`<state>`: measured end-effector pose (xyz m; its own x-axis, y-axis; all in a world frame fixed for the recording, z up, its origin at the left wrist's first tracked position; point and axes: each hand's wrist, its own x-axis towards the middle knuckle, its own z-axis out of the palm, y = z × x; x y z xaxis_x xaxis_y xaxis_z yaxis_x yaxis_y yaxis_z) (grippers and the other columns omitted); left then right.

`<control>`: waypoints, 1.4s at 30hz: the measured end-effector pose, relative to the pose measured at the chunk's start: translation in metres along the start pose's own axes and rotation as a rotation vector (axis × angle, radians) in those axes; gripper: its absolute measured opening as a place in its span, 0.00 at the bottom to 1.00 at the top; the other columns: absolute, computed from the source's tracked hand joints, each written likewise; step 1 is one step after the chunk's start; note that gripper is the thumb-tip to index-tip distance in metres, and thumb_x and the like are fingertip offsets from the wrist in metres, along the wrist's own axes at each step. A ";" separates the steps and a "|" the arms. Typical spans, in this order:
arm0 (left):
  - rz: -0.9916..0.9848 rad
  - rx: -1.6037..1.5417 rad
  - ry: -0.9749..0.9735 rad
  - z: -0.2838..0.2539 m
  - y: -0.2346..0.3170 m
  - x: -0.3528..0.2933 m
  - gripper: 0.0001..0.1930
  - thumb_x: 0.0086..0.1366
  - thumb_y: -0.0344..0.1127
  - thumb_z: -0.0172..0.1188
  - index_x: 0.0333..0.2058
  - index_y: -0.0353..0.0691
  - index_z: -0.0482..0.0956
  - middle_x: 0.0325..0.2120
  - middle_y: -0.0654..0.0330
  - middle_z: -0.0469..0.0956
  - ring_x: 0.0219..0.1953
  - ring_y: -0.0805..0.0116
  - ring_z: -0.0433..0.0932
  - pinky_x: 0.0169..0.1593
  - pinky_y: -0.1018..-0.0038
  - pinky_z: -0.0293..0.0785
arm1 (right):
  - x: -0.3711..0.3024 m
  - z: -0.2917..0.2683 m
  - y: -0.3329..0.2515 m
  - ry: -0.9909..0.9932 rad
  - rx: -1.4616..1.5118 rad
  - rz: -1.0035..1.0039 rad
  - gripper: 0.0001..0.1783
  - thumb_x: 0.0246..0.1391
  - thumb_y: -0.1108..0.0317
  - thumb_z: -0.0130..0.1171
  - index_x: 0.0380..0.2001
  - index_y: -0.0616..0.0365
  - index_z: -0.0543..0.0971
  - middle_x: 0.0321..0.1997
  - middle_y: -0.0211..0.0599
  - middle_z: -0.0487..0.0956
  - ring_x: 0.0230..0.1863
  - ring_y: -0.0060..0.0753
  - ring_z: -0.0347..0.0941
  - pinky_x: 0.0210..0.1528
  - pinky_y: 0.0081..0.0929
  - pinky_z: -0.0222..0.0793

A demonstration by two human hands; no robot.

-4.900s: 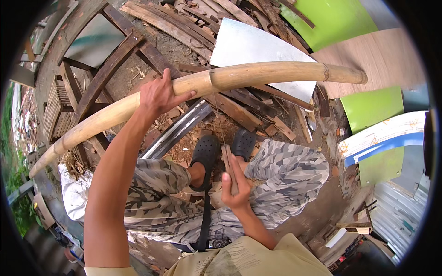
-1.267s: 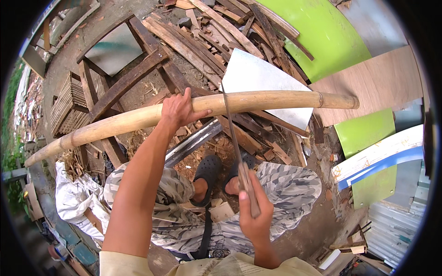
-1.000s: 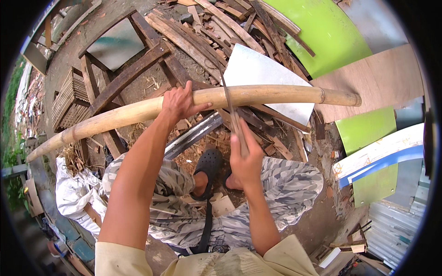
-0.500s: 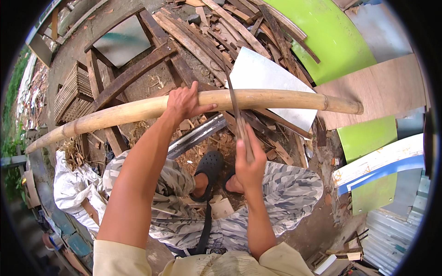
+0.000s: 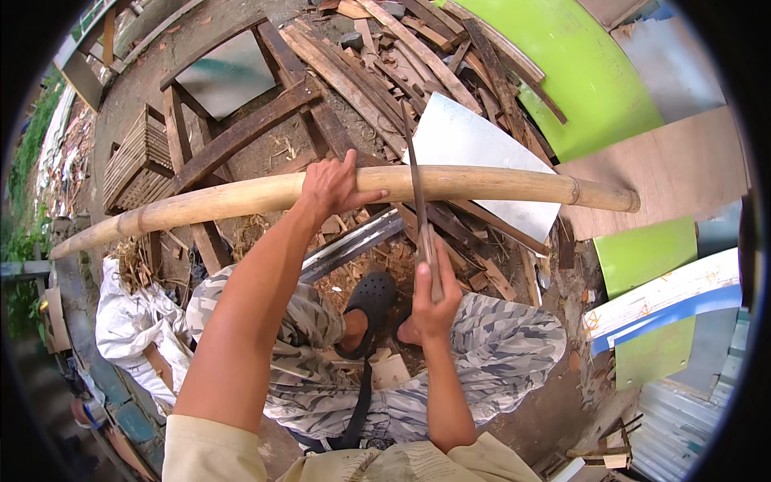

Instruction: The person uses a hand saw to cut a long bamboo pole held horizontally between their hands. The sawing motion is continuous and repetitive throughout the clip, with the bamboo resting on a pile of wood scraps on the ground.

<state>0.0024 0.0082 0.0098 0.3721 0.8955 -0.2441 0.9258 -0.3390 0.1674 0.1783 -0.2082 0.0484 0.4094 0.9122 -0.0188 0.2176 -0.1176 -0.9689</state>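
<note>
at the far left of the frame, a slatted wooden crate (image 5: 132, 173) stands above a crumpled white sack (image 5: 132, 329). the bamboo pole (image 5: 249, 197) starts at the left edge and runs across the middle of the frame to the right, passing over a dark wooden frame (image 5: 241, 136) at upper left. left of centre, the left hand (image 5: 331, 186) is closed over the pole from above, its thumb stretched rightward along it. just right of that hand, the thin dark blade of a long hand tool (image 5: 417, 185) crosses over the pole, its tip pointing to the top; how deep it sits, i cannot tell. below, near the centre, the right hand (image 5: 436, 301) is wrapped around the tool's wooden handle, thumb up along it. further right, a white sheet (image 5: 470, 140) lies beyond the pole, and the pole's right end overlaps a plywood sheet (image 5: 666, 165).
</note>
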 end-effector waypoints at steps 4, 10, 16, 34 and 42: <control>0.036 -0.029 0.056 0.006 -0.009 0.000 0.48 0.56 0.84 0.55 0.39 0.33 0.70 0.21 0.43 0.81 0.27 0.45 0.85 0.30 0.55 0.79 | -0.117 -0.051 0.008 -0.059 -0.208 -0.160 0.28 0.68 0.69 0.54 0.65 0.79 0.70 0.57 0.58 0.83 0.56 0.42 0.83 0.57 0.33 0.76; 0.077 -0.039 0.103 0.006 0.000 0.001 0.47 0.57 0.83 0.56 0.40 0.32 0.70 0.19 0.43 0.81 0.26 0.43 0.85 0.31 0.53 0.79 | -0.005 0.006 0.030 0.003 -0.121 -0.116 0.27 0.68 0.67 0.56 0.65 0.73 0.73 0.57 0.57 0.83 0.49 0.37 0.84 0.51 0.30 0.78; 0.016 -0.008 0.024 0.001 -0.001 -0.001 0.51 0.55 0.86 0.54 0.42 0.30 0.71 0.22 0.43 0.82 0.30 0.45 0.86 0.34 0.56 0.81 | -0.007 0.008 0.020 0.017 -0.092 -0.130 0.28 0.66 0.71 0.60 0.67 0.68 0.73 0.54 0.53 0.84 0.47 0.34 0.82 0.50 0.29 0.77; 0.014 -0.061 0.020 0.002 -0.007 -0.005 0.49 0.56 0.84 0.55 0.39 0.32 0.71 0.20 0.42 0.81 0.27 0.46 0.86 0.31 0.55 0.80 | -0.112 -0.044 0.022 -0.053 -0.210 -0.162 0.31 0.58 0.79 0.52 0.66 0.76 0.70 0.56 0.59 0.83 0.54 0.44 0.84 0.57 0.34 0.77; 0.049 -0.066 0.092 0.002 -0.003 -0.002 0.47 0.56 0.82 0.57 0.40 0.32 0.70 0.21 0.41 0.82 0.28 0.41 0.86 0.32 0.53 0.80 | 0.033 0.032 0.030 0.004 -0.156 -0.175 0.33 0.56 0.79 0.55 0.68 0.65 0.73 0.51 0.51 0.86 0.38 0.31 0.82 0.44 0.28 0.77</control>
<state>-0.0005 0.0072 0.0081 0.4065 0.9020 -0.1454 0.8989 -0.3663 0.2404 0.1698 -0.1694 0.0114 0.3570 0.9224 0.1474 0.4194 -0.0172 -0.9077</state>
